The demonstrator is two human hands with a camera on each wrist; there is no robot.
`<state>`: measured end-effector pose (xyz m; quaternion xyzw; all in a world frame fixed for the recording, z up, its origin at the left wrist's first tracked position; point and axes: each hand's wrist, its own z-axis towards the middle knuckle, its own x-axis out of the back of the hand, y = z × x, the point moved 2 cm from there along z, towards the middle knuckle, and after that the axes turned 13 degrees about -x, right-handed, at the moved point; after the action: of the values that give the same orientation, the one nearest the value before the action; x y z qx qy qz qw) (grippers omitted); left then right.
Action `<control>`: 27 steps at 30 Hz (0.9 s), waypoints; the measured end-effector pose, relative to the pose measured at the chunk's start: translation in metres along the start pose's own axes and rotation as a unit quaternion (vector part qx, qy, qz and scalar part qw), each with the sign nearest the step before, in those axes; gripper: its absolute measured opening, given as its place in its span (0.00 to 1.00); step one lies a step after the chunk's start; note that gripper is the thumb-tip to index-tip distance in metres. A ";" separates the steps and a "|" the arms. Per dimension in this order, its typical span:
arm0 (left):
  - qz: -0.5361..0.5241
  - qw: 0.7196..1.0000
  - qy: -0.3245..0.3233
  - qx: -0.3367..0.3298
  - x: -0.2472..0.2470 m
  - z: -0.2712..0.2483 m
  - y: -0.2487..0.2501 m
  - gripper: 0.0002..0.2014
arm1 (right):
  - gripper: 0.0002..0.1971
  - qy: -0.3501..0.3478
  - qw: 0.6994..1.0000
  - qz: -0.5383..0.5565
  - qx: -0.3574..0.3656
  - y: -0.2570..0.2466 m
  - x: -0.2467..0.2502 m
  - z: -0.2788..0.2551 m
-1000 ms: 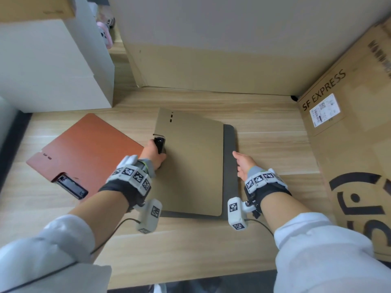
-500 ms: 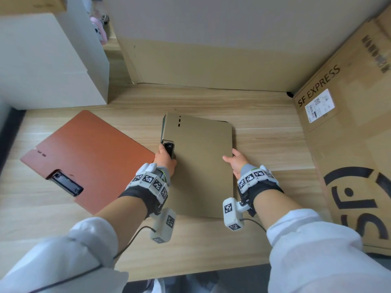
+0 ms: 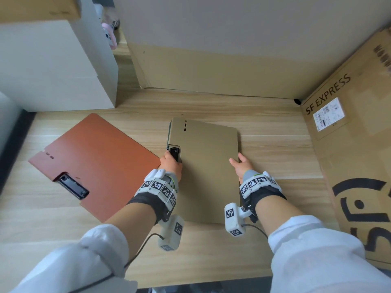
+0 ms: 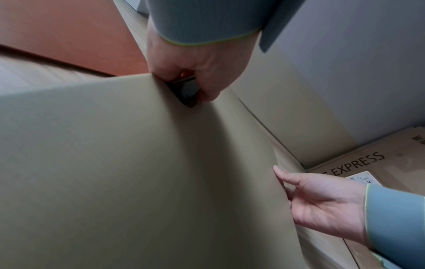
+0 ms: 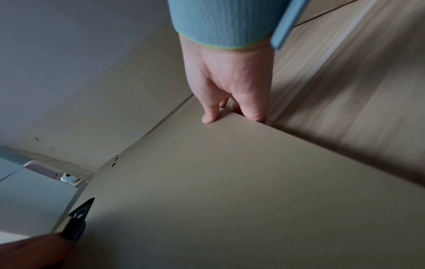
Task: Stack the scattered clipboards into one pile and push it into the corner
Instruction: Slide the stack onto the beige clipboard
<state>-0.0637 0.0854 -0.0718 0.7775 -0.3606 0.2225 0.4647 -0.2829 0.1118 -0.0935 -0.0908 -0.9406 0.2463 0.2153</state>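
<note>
The tan clipboard [image 3: 208,166] had slid square over the dark one; left hand [image 3: 171,166] pinching its clip [image 3: 175,153], right hand [image 3: 241,166] gripping its edge. Red clipboard [image 3: 95,159] remained unstacked.

Soft, even daylight fills the head view, bright on the pale desk [image 3: 275,144] and wall, with only faint shadows hugging the tan clipboard [image 3: 209,172]. Wide-angle bend curves the desk's edges and stretches the white sleeves in the lower corners; the orange clipboard [image 3: 101,157] at left looks slightly smeared. Both wrist views are dimmer and cooler. In the left wrist view a broad shadow falls down the tan board beneath the left hand [image 4: 195,63]. In the right wrist view the wood grain streaks with motion blur, and the near corner sinks into dark.
</note>
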 end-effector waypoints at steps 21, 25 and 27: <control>0.356 0.906 -0.221 -0.066 0.054 0.008 -0.080 0.36 | 0.28 0.062 0.996 0.039 -0.047 -0.011 0.028 0.019; 0.383 0.873 -0.263 -0.146 0.051 -0.008 -0.074 0.31 | 0.28 0.064 0.996 0.021 -0.054 -0.013 0.030 0.020; 0.377 0.874 -0.239 -0.192 0.059 -0.008 -0.067 0.25 | 0.28 0.062 0.997 0.017 -0.049 -0.013 0.029 0.021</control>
<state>0.0255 0.0923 -0.0652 0.5076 -0.7620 0.1147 0.3854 -0.3189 0.0999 -0.0930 -0.1319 -0.9349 0.1969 0.2643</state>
